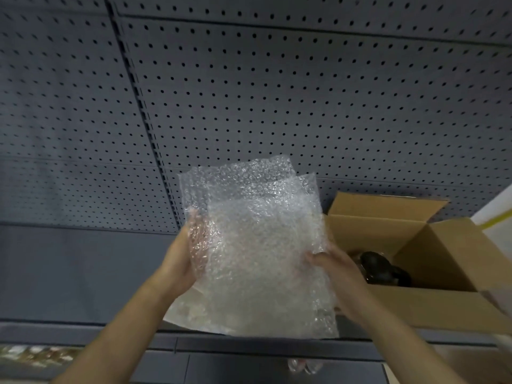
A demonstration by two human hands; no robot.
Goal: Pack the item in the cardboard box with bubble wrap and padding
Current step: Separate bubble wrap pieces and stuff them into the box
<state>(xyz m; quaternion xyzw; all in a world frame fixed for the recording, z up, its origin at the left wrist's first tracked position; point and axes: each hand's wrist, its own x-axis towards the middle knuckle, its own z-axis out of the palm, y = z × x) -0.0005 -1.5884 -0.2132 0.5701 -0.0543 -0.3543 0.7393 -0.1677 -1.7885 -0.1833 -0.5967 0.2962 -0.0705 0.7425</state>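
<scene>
I hold a clear sheet of bubble wrap [257, 245], folded over itself, upright above the dark workbench. My left hand [180, 259] grips its left edge, fingers partly behind the plastic. My right hand [329, 261] pinches its right edge. To the right stands an open cardboard box [432, 303] with its flaps up. A black item [385, 270] lies at the bottom of the box, partly hidden by my right hand and the box wall.
A grey pegboard wall [249, 92] rises behind the bench. The dark bench surface [83, 267] stretches left of the wrap. A crumpled piece of clear plastic [303, 365] shows below the bench edge. A white object with a yellow stripe [496, 214] sits at far right.
</scene>
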